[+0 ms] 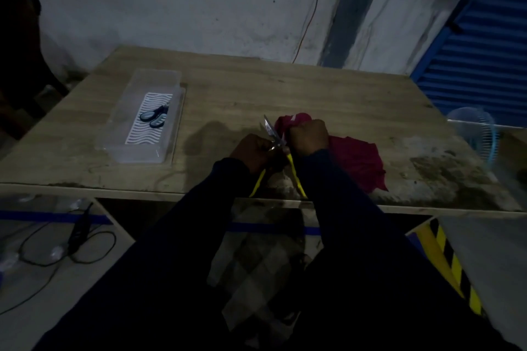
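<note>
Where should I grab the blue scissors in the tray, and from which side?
By the handle loops. The scissors lie flat on the ribbed mat in the tray, loops toward the near left, blades pointing far right. Come from above on the near side; the clear walls likely block a sideways reach.

Clear tray [112,142] w/ wavy-striped mat [138,134] & blue-grey scissors [155,118] sits on wooden table [285,88], left side; fan [479,134] at right edge, blue shutter [484,51] behind.
</note>
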{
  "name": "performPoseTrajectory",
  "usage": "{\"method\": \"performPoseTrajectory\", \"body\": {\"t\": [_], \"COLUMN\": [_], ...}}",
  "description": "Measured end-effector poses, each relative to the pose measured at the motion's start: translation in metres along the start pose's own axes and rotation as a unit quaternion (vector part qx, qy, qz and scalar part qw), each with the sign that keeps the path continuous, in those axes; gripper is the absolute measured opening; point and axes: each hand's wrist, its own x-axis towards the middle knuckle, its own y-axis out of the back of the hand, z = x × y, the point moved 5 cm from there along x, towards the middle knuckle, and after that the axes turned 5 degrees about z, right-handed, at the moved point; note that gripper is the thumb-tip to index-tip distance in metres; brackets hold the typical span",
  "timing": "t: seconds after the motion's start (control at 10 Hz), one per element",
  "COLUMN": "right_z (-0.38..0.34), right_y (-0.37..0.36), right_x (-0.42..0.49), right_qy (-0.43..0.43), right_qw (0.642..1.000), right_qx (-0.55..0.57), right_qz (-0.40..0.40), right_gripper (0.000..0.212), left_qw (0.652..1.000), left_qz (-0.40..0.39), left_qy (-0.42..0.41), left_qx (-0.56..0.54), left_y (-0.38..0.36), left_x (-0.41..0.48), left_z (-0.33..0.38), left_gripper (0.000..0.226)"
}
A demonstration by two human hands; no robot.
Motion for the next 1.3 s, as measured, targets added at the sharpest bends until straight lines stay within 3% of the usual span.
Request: {"method": "performPoseTrajectory", "body": {"t": [0.1,0.2,0.3,0.4,0.5,0.6,0.7,0.8,0.9,1.0,1.1,1.2,1.3], "right_z": [0.015,0.035,0.053,0.061,0.053,0.04,0.028,0.012,-0.008,-0.025,-0.025,-0.001,0.025], "right_y": [0.0,0.008,0.01,0.007,0.009,0.023,0.038,0.058,0.077,0.085,0.092,0.084,0.069], "right_x": [-0.01,-0.019,-0.029,-0.04,-0.043,-0.041,-0.034,-0.023,-0.012,-0.008,-0.002,0.002,0.0], "right_qy": [0.01,0.006,0.0,0.037,0.072,0.106,0.144,0.178,0.211,0.216,0.164,0.039,-0.105], "right_qw": [0.997,0.995,0.995,0.992,0.993,0.986,0.964,0.945,0.936,0.928,0.912,0.868,0.78], "right_qx": [-0.015,0.005,0.097,0.119,0.098,0.081,0.126,0.192,0.198,0.239,0.306,0.447,0.596], "right_qz": [-0.078,-0.098,-0.036,-0.016,0.007,0.099,0.183,0.197,0.201,0.19,0.218,0.214,0.159], "right_gripper": [0.023,0.012,0.02,0.025,0.03,0.031,0.026,0.027,0.033,0.026,0.021,0.025,0.023], "left_qw": [1.0,0.999,1.0,1.0,0.999,0.995,0.968,0.953,0.92,0.895,0.892,0.929,0.956], "left_qz": [-0.005,-0.029,-0.008,0.017,0.04,0.051,-0.005,-0.019,-0.111,-0.182,-0.179,-0.1,-0.036], "left_qy": [0.009,0.012,0.001,0.0,0.008,0.023,0.07,0.08,0.148,0.15,0.112,0.103,0.065], "left_qx": [-0.006,-0.018,0.013,0.025,-0.012,-0.08,-0.241,-0.291,-0.344,-0.38,-0.4,-0.342,-0.283], "left_y": [-0.002,-0.008,-0.004,0.003,0.005,0.008,0.008,0.015,0.013,0.012,0.02,0.038,0.05], "left_x": [-0.005,-0.006,-0.008,-0.012,-0.021,-0.027,-0.035,-0.043,-0.053,-0.046,-0.039,-0.026,-0.023], "left_z": [0.002,0.002,0.006,0.012,0.017,0.027,0.039,0.047,0.052,0.046,0.05,0.045,0.049], "left_gripper": [0.031,0.022,0.039,0.036,0.04,0.027,0.015,0.021,0.031,0.042,0.029,0.027,0.02]}}
